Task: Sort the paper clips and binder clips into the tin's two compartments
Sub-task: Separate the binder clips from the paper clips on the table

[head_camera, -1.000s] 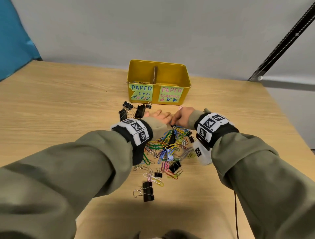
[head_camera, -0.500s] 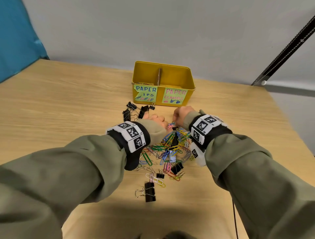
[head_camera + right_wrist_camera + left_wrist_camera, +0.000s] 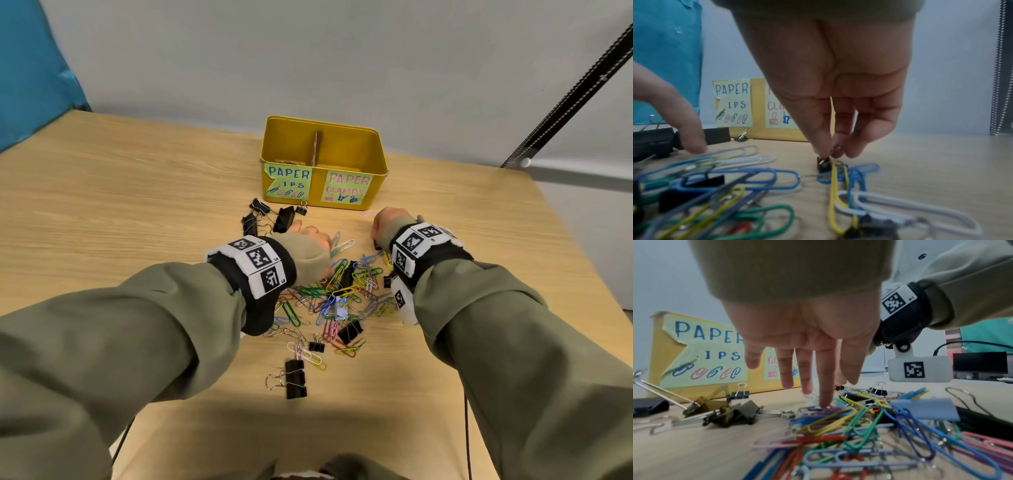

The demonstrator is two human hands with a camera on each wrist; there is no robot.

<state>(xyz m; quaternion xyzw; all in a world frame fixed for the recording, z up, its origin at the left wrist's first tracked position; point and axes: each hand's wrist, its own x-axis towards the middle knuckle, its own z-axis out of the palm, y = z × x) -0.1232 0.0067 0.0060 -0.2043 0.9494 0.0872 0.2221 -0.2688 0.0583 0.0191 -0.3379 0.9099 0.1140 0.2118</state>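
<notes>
At the pile's one o'clock edge, the right hand [image 3: 830, 91] is pinching a small black binder clip [image 3: 823, 164] on the counter [image 3: 137, 212]. The left hand [image 3: 807, 340] is pressing open fingers on paper clips [image 3: 838, 417]. Light, stiff, snag-prone; it is best taken by its body.

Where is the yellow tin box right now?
In the head view the yellow tin stands at the far middle of the table, just beyond the heap of clips, with black binder clips before its left label.

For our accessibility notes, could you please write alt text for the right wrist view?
The right hand reaches down and pinches a small black binder clip on the wooden table, amid scattered coloured paper clips. Behind stands the labelled yellow tin, and the left hand's fingers enter from the left.
</notes>
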